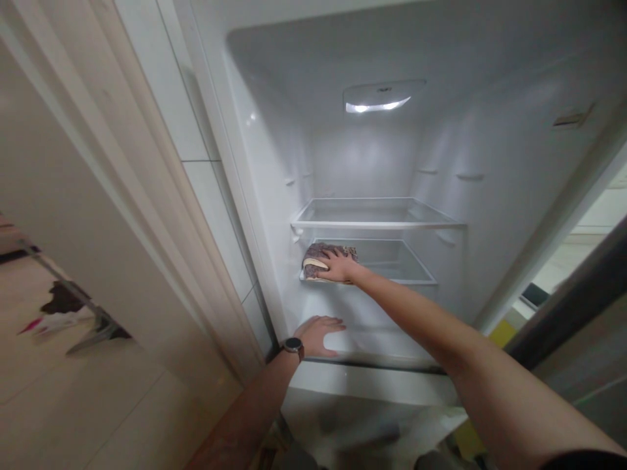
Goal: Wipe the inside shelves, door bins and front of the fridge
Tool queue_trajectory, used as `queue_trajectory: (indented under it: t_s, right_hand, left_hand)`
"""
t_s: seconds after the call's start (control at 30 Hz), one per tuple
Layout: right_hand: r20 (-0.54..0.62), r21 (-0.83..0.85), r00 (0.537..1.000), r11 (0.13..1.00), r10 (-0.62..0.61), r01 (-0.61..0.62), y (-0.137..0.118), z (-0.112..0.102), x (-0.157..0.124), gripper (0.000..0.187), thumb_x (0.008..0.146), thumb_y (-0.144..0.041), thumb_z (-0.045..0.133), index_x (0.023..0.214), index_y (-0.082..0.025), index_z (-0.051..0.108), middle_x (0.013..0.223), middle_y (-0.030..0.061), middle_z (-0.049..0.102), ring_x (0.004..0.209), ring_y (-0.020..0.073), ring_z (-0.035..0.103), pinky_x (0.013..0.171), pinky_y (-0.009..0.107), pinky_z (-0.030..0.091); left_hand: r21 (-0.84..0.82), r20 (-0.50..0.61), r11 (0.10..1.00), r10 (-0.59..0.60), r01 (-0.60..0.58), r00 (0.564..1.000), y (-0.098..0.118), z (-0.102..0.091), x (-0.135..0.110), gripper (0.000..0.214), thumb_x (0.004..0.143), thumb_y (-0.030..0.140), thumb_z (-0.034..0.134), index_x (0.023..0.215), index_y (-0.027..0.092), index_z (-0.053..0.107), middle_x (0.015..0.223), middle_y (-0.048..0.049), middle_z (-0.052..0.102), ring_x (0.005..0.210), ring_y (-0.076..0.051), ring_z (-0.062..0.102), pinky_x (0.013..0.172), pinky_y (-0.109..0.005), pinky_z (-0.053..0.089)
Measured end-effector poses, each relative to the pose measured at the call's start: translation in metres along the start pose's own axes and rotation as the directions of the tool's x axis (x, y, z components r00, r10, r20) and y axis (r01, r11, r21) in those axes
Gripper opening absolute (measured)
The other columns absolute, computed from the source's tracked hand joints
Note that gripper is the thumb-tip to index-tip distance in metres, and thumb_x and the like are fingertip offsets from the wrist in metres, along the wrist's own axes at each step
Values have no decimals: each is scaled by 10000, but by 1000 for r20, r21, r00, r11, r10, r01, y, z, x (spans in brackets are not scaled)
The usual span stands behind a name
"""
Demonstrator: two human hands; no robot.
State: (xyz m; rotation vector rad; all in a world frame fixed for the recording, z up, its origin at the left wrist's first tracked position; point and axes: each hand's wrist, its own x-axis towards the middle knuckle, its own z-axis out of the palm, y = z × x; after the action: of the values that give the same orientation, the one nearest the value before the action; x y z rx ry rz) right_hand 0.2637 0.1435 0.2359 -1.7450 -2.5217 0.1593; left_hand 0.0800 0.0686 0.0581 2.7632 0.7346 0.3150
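My right hand (339, 266) reaches into an open fridge and lies over a folded, brown patterned cloth (316, 261) with a pale edge. The cloth rests at the left end of the lower glass shelf (392, 261), and my fingers press it down there. Below that shelf, my left hand (321, 334) is at the left side of the fridge's lower part, with fingers and thumb spread and nothing held. Whether its palm touches the fridge surface I cannot tell. A dark round watch (293, 345) is on the left wrist.
An upper glass shelf (379, 225) spans the fridge above my right hand. A lit lamp (379, 106) is in the ceiling. Small shelf ledges (469, 176) stick out from the side walls. A pale door frame (147, 176) stands close on the left.
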Motion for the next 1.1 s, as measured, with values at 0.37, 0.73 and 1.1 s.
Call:
queue_trajectory:
  t_s: [0.37, 0.73, 1.1]
  right_hand:
    - [-101, -224, 898, 889, -428, 399, -25, 58, -83, 392, 1017, -403, 491, 1320, -199, 631, 1379, 141, 607, 1317, 296, 457, 1155, 479, 322]
    - [-80, 44, 813, 816, 577, -576, 39, 154, -170, 562, 1035, -507, 299, 1531, -324, 492, 1689, 89, 358, 1538, 431, 287, 1169, 675, 262]
    - [-41, 153, 793, 788, 608, -596, 50, 171, -159, 644, 991, -559, 368, 1613, -392, 386, 1744, 4, 263, 1617, 409, 131, 1251, 668, 120]
  left_hand:
    - [-8, -23, 1000, -16, 16, 1000, 1, -1, 1, 789, 739, 569, 842, 1453, 291, 653, 1455, -77, 663, 1337, -320, 616, 1175, -441, 435]
    - [-13, 21, 998, -54, 55, 998, -1, 1, 0, 880, 744, 606, 831, 1541, 359, 553, 1626, -33, 495, 1489, -303, 480, 1263, -478, 329]
    - [1, 35, 1000, -10, 10, 999, -5, 2, -2, 853, 794, 575, 803, 1569, 363, 518, 1645, -31, 466, 1497, -313, 467, 1254, -489, 346]
